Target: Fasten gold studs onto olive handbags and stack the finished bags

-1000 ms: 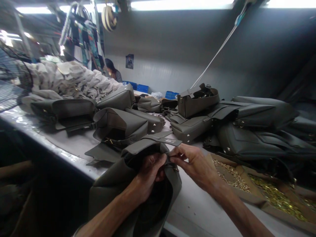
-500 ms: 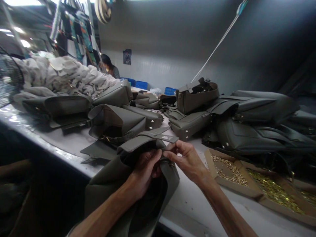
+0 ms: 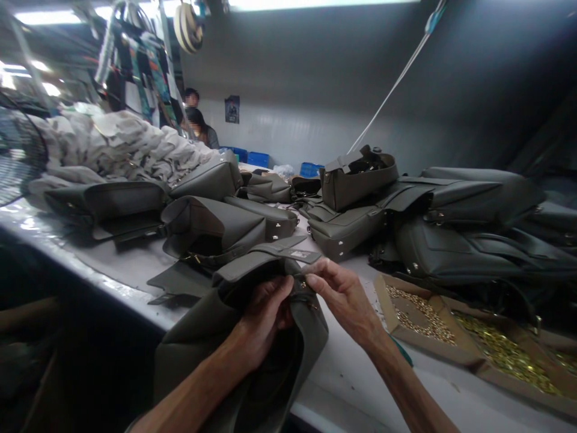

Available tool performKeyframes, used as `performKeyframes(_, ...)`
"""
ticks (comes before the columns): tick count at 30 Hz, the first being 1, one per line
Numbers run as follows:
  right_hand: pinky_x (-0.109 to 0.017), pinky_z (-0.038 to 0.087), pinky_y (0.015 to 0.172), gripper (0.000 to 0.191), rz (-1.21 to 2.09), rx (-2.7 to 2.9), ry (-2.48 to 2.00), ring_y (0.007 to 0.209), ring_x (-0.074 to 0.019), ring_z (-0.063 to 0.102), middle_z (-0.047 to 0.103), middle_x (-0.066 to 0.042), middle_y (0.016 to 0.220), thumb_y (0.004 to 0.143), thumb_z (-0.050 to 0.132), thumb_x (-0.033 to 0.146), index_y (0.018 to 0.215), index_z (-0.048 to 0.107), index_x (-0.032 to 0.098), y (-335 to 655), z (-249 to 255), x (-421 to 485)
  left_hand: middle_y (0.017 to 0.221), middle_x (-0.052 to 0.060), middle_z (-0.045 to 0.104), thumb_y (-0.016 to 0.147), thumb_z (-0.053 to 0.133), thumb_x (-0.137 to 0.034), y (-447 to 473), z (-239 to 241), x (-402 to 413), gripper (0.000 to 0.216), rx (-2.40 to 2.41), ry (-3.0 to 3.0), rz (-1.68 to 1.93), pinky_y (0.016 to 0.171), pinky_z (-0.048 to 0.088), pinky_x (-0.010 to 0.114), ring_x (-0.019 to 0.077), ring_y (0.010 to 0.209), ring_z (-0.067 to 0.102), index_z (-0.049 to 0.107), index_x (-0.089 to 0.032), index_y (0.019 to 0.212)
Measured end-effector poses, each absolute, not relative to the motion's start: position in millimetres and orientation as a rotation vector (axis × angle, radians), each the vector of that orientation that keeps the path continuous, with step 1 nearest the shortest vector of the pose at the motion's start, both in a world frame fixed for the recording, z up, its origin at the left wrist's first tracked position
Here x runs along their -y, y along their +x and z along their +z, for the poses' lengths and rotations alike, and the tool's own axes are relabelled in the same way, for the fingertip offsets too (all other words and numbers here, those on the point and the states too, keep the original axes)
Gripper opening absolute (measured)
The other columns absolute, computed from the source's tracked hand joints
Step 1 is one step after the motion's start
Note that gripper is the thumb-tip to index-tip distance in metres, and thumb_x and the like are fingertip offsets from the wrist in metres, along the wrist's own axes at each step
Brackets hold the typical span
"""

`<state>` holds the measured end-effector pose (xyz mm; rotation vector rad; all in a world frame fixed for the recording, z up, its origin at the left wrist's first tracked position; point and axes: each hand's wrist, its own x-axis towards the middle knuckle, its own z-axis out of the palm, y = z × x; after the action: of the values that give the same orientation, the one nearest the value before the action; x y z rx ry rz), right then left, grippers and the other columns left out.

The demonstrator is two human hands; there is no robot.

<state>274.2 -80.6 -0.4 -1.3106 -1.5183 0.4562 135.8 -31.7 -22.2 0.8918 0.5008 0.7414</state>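
Observation:
An olive-grey handbag (image 3: 193,337) leans at the table's front edge with its mouth open toward me. My left hand (image 3: 261,319) reaches into the mouth, thumb and fingers closed on the bag's edge beside a strap end. Small gold-coloured metal fittings (image 3: 312,305) show on the side there. Just right of the left thumb is my right hand (image 3: 345,294), its fingers curled and its thumb close to the index fingertip. Whatever is between those tips is too small to make out. The bag's flap (image 3: 252,264), with a pale patch on its strap, stretches above both hands.
Cardboard trays of small gold-coloured metal parts (image 3: 421,316) lie to the right. More grey bags (image 3: 216,222) cover the table behind, stacked high on the right (image 3: 469,240). Pale cloth (image 3: 121,141) is heaped at the left near a fan (image 3: 20,150). Two people (image 3: 202,129) are far back.
My right hand has drawn slightly right from the strap end, uncovering a gold-coloured fitting. The left hand keeps its hold. A green object now shows behind my right forearm.

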Motion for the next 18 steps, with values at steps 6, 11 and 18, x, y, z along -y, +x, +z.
performKeyframes(6,-0.023,0.04,0.067,0.011,0.446,1.706,-1.278,0.07,-0.0126,0.051,0.057,0.001,0.073,0.084,0.063,0.026,0.076,0.063,0.019,284,13,85,0.059,-0.002,0.047,0.069,0.071,-0.051,138,-26,30,0.04,-0.434,0.924,0.716,0.043,0.02,0.018,0.0058,0.048,0.034,0.059,-0.013,0.076)
performKeyframes(11,-0.023,0.036,0.06,0.019,0.475,1.724,-1.32,0.063,-0.0113,0.046,0.052,0.002,0.066,0.081,0.064,0.025,0.066,0.057,0.017,281,14,78,0.059,-0.002,0.048,0.071,0.07,-0.051,137,-27,30,0.038,-0.424,0.935,0.725,0.043,0.02,0.018,0.0064,0.049,0.037,0.058,-0.015,0.073)
performKeyframes(18,-0.022,0.034,0.056,0.016,0.465,1.604,-1.288,0.06,-0.0105,0.044,0.05,0.003,0.065,0.082,0.063,0.026,0.072,0.057,0.015,276,3,75,0.055,-0.005,0.041,0.069,0.072,-0.049,135,-27,31,0.036,-0.473,0.933,0.736,0.048,0.026,0.02,0.007,0.049,0.032,0.059,-0.016,0.069)
